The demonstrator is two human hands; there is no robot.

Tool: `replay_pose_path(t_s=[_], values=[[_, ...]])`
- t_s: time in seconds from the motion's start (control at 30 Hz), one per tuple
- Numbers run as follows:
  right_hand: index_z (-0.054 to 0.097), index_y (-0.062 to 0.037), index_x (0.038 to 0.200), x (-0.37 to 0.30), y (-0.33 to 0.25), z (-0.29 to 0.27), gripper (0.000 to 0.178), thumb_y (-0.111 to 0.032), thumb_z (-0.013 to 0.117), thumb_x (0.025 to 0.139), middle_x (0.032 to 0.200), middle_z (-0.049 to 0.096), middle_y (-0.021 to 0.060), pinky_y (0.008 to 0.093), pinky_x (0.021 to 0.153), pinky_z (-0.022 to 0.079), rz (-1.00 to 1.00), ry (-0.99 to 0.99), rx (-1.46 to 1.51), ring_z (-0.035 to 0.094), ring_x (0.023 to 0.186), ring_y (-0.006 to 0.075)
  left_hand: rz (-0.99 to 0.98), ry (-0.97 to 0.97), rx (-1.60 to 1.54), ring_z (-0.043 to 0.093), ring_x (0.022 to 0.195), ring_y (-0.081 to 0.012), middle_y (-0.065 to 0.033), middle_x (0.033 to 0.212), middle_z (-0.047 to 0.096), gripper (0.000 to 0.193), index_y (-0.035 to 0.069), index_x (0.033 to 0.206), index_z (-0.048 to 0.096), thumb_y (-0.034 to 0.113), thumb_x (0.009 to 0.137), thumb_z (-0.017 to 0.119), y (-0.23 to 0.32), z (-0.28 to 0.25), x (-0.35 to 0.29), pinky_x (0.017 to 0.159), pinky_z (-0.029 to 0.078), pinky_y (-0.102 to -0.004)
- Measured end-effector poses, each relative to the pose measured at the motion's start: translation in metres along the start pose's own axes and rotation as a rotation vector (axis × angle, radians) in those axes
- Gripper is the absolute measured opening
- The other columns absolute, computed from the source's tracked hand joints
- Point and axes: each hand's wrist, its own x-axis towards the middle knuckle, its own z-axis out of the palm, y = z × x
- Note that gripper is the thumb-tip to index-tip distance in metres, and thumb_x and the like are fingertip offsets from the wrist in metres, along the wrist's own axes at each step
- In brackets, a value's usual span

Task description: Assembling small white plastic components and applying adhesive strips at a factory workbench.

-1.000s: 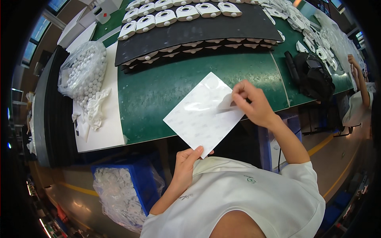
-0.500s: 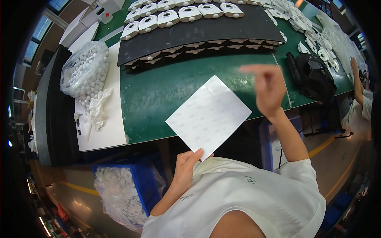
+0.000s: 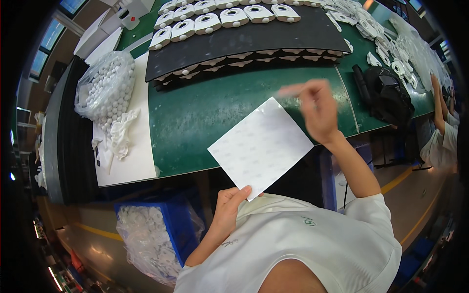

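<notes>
White and faintly patterned, 1 square sheet sits at the centre of the frame, tilted corner-up across the front edge of the green table. The left hand, below centre, has its thumb and fingers clamped on the sheet's bottom corner. The right hand, right of centre, is blurred, 1 finger stretched leftward near the sheet's top corner; whether its fingertips grip anything, I cannot tell.

At upper centre, 1 black board carries white parts: 6 in the front row, with those behind cut off by the frame. At least 2 more layers show beneath. Upper left holds 1 clear bag of white balls, too many to count, and 1 bottle. Upper right has 1 uncountable heap of white pieces and 1 black bag; at lower left stands 1 blue crate.
</notes>
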Motion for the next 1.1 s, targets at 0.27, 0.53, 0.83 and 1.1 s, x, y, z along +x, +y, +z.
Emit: replay_pose_path(t_s=[0.27, 0.53, 0.83, 1.1], values=[[0.054, -0.0031, 0.103, 0.024, 0.011, -0.012, 0.023, -0.023, 0.046, 0.095, 0.096, 0.063, 0.0106, 0.0325, 0.083, 0.051, 0.813, 0.104, 0.669, 0.063, 0.088, 0.0216, -0.005, 0.005, 0.0, 0.062, 0.08, -0.0146, -0.0137, 0.089, 0.068, 0.03, -0.009, 0.092, 0.066, 0.018, 0.09, 0.054, -0.001, 0.0, -0.001, 0.078, 0.047, -0.028], [0.045, 0.0022, 0.107, 0.0, -0.014, -0.017, 0.018, -0.013, 0.042, 0.098, 0.098, 0.063, 0.0181, 0.0327, 0.084, 0.05, 0.252, 0.362, 0.279, 0.064, 0.086, 0.0217, 0.11, 0.066, 0.052, 0.06, 0.085, -0.0152, -0.0136, 0.093, 0.067, 0.033, -0.005, 0.098, 0.066, 0.024, 0.092, 0.052, 0.003, 0.003, 0.007, 0.079, 0.043, -0.0285], [0.052, -0.0042, 0.098, -0.06, -0.034, 0.007, 0.015, -0.002, 0.055, 0.083, 0.094, 0.065, 0.0122, 0.0337, 0.076, 0.051, 0.156, -0.213, 0.146, 0.065, 0.082, 0.0254, 0.148, 0.051, 0.057, 0.055, 0.079, -0.0113, -0.0106, 0.091, 0.069, 0.036, -0.004, 0.097, 0.068, 0.028, 0.093, 0.053, 0.001, 0.009, 0.014, 0.075, 0.043, -0.0266], [0.054, -0.0014, 0.108, -0.02, -0.018, -0.037, 0.029, -0.026, 0.045, 0.096, 0.099, 0.062, 0.0106, 0.0313, 0.084, 0.049, 0.643, 0.355, 0.767, 0.06, 0.092, 0.0192, 0.123, 0.082, 0.045, 0.057, 0.08, -0.013, -0.0127, 0.091, 0.068, 0.034, -0.004, 0.096, 0.067, 0.026, 0.092, 0.053, 0.001, 0.006, 0.012, 0.076, 0.043, -0.0278]])
